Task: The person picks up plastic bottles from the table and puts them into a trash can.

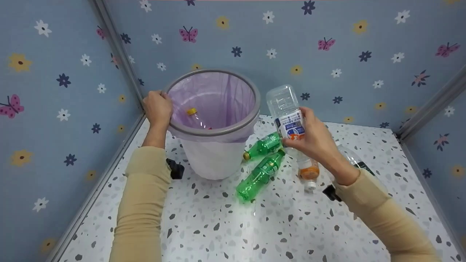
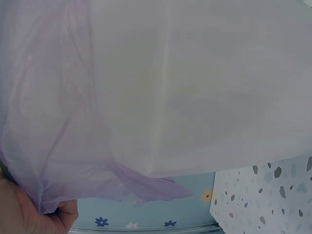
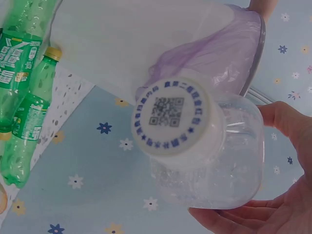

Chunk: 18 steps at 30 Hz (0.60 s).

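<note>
My left hand (image 1: pixel 158 107) grips the left side of the grey rim of a white trash bin (image 1: pixel 213 160). In the left wrist view, its fingers close over the edge of the purple liner bag (image 2: pixel 53 122). My right hand (image 1: pixel 316 136) holds a clear plastic bottle (image 1: pixel 284 98) around its labelled middle, to the right of the bin, base up and tilted. The right wrist view shows its white cap (image 3: pixel 168 117), printed with a square code, facing the camera. Inside the bin lies a clear bottle with a yellow cap (image 1: pixel 192 111).
Two green bottles (image 1: pixel 267 145) (image 1: pixel 259 176) lie on the speckled surface (image 1: pixel 204 225) right of the bin. Beyond them are an orange-labelled bottle (image 1: pixel 309 173) and a clear bottle (image 1: pixel 347 154) partly behind the right forearm. Flowered wall panels (image 1: pixel 255 36) enclose the back and sides.
</note>
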### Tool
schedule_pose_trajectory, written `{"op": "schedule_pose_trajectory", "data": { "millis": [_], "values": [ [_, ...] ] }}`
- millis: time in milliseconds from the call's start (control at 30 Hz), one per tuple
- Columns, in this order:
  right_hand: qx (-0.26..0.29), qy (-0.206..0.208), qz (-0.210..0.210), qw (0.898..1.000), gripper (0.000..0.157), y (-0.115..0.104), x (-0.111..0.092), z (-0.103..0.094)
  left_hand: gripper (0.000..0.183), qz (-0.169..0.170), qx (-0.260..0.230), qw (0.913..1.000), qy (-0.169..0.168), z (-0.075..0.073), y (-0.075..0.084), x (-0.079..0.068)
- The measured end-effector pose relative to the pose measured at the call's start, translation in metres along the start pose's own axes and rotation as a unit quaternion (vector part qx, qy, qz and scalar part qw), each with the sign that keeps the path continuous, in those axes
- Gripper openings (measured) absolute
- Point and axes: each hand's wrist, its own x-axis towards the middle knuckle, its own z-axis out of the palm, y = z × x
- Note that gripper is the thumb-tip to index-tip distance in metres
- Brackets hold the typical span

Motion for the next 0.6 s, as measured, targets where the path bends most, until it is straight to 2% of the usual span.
{"op": "schedule_pose_trajectory", "data": {
  "millis": [300,600],
  "values": [
    [-0.018,-0.006,-0.013,1.0,0.089,-0.032,0.019,-0.011,0.029,0.009,0.005,0.9999,0.004,0.0,0.0,0.0],
    [-0.026,-0.02,-0.038,0.999,0.088,-0.059,0.04,-0.019,0.025,-0.003,-0.002,1.0,-0.003,0.0,-0.001,0.0]
  ]
}}
